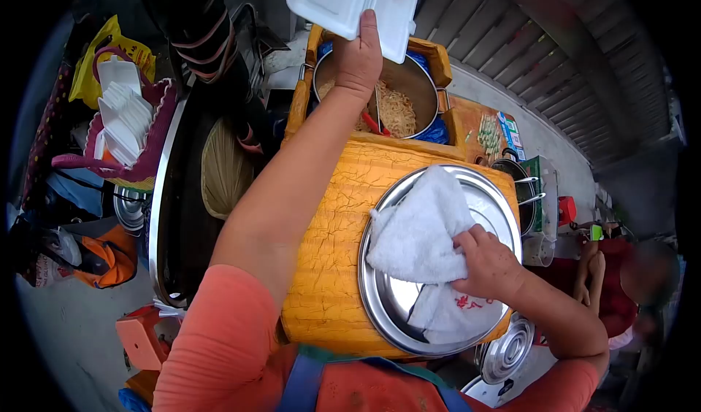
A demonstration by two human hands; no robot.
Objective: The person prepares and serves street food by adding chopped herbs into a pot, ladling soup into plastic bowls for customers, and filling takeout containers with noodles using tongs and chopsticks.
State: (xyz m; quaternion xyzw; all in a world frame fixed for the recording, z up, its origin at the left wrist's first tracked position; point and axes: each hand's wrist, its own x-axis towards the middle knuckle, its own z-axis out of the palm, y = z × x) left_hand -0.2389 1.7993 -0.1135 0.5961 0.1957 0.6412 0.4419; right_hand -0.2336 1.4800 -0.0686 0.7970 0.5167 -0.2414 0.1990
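Note:
My left hand [358, 62] is stretched forward, its fingers closed on an opened white foam takeaway box [332, 3]. Just below that box is a deep metal pot [431, 105] with brownish shredded or grainy food [398, 111] and a red-handled utensil [371, 122] in it; my wrist covers part of the pot. On the right, my right hand [485, 262] grips the edge of a white towel [423, 229]. The towel lies bunched on a round steel lid or tray [478, 197], and a second white cloth with red writing [456, 313] is under my hand.
A yellow-wrapped top [321, 266] bears the steel lid. At left, a purple-trimmed basket [157, 127] holds a stack of foam boxes [124, 120]. Several pans and tubs [540, 186] stand at right. A person in dark red [617, 284] is at far right. An orange stool [142, 339] stands lower left.

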